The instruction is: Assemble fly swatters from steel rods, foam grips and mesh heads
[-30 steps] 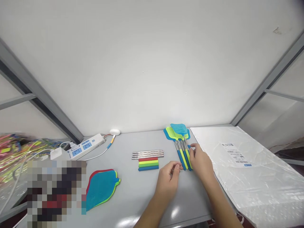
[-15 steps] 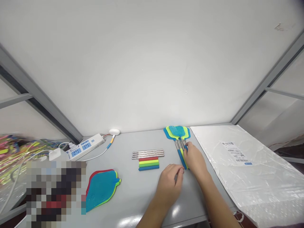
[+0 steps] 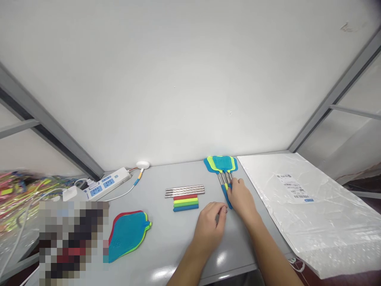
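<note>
Several assembled fly swatters (image 3: 222, 163) with blue and yellow-green heads and metal rods lie stacked near the wall. My right hand (image 3: 242, 198) is closed over the handles at their near end, gripping a blue-handled one; its palm side is hidden. Just left of those handles, my left hand (image 3: 210, 224) rests with fingers curled in and nothing visible in them. Beyond it lie several coloured handle grips (image 3: 186, 203), red, yellow, green and blue, beside several thin metal rods (image 3: 184, 191). Loose swatter heads (image 3: 127, 236), blue on top with red and yellow-green edges below, lie at left.
A white power strip (image 3: 107, 184) with plugs and a cable stands at the back left, near a small white device (image 3: 143, 164). Colourful wrapped items (image 3: 18, 198) fill the far left. A white bubble-wrap package (image 3: 297, 214) with a label covers the right side of the grey table (image 3: 166, 246).
The top blue swatter head now lies more squarely over the others, and my right hand has shifted slightly with its handle. My left hand remains curled in nearly the same place.
</note>
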